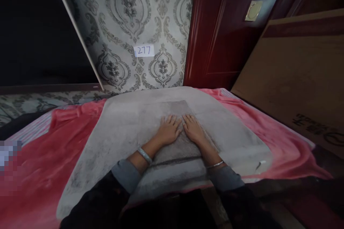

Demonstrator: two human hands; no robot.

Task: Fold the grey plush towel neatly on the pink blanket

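Observation:
A grey plush mat [107, 143] lies spread out, with rounded corners and a small white tag near its right front corner. On its middle is a folded grey section [177, 150], darker than the cloth around it. My left hand [168, 130] rests flat on this section, fingers stretched forward. Close beside it on the right, my right hand [194, 128] also lies palm down with its fingers extended. Neither hand grips anything. The undersides of both palms are hidden.
Beneath the mat is a pink blanket [77, 128] over a striped cloth. A large cardboard box [301, 71] leans at the right, by a dark red door [215, 35]. A black screen [40, 32] stands at the left. Patterned wallpaper behind carries a paper label [144, 50] reading 277.

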